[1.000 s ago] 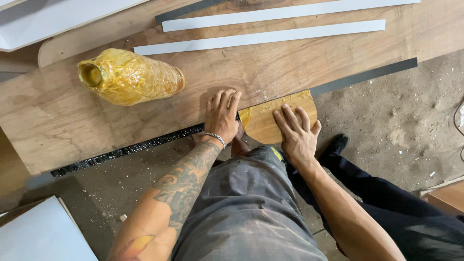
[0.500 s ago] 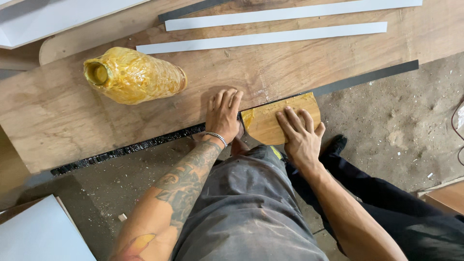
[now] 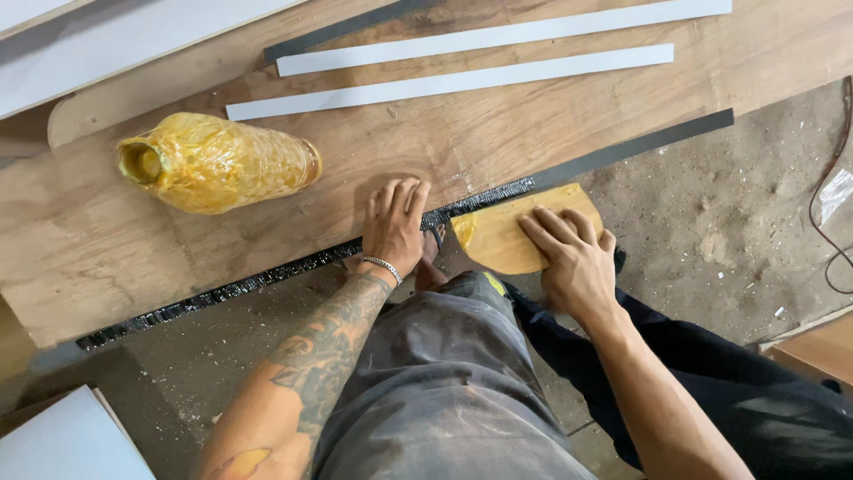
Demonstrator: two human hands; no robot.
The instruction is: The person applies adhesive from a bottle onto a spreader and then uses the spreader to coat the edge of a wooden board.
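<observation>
My left hand (image 3: 392, 227) lies palm down, fingers together and stretched straight ahead, the thumb tucked in beside them. A thin bracelet rings that wrist, and the tattooed left forearm runs back toward my body at a slant, elbow low and out to the left. My right hand (image 3: 576, 255) is also flat, palm down, its fingers spread a little and pointing up and to the left. The bare right forearm reaches out from the lower right, nearly straight.
</observation>
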